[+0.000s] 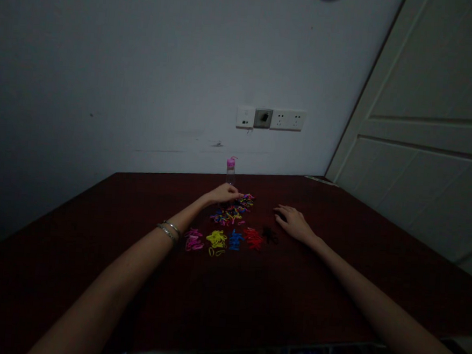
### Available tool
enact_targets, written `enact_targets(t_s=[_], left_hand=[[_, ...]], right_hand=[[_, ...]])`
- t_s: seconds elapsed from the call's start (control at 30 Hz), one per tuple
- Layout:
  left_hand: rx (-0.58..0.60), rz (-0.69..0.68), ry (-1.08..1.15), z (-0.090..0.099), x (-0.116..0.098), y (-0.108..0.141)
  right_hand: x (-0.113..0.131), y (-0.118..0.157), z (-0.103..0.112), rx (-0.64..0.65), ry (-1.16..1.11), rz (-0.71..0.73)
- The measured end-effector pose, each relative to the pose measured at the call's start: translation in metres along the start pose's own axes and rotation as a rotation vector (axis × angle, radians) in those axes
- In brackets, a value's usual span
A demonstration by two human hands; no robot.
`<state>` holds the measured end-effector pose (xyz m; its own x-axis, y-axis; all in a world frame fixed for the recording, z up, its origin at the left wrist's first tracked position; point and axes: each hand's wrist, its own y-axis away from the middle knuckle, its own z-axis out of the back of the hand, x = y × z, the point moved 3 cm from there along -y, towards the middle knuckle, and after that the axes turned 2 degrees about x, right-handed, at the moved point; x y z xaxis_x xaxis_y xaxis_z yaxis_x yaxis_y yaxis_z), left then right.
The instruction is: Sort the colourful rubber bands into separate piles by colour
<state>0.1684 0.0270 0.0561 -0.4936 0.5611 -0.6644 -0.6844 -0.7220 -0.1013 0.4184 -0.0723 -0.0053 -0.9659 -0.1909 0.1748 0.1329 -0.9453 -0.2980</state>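
A mixed heap of small colored rubber bands [231,214] lies on the dark red table. My left hand [224,193], with two bangles on its wrist, reaches over the far left of the heap, its fingers pinched at the bands; what is between the fingertips is too small to make out. Sorted piles form a row nearer me: pink bands [194,240], yellow bands [216,239], blue bands [235,240], red bands [253,238] and black bands [269,235]. Right of the heap, my right hand [293,222] rests on the table with fingers stretched out, holding nothing.
A clear bottle with a pink cap [230,168] stands behind the heap, close to the wall. Sockets and switch plates [270,119] sit on the wall above. A white panelled door [427,158] rises along the right side of the table [292,294].
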Motion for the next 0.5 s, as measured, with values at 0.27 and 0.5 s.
enact_targets(t_s=[0.27,0.5], left_hand=[[-0.701,0.398,0.024,0.072,0.116,0.061],[-0.846,0.444,0.187,0.073,0.140,0.086]], right_hand=[[-0.004,-0.001,-0.003,-0.017,-0.011,0.011],[-0.006,-0.001,-0.004,-0.014,-0.016,0.020]])
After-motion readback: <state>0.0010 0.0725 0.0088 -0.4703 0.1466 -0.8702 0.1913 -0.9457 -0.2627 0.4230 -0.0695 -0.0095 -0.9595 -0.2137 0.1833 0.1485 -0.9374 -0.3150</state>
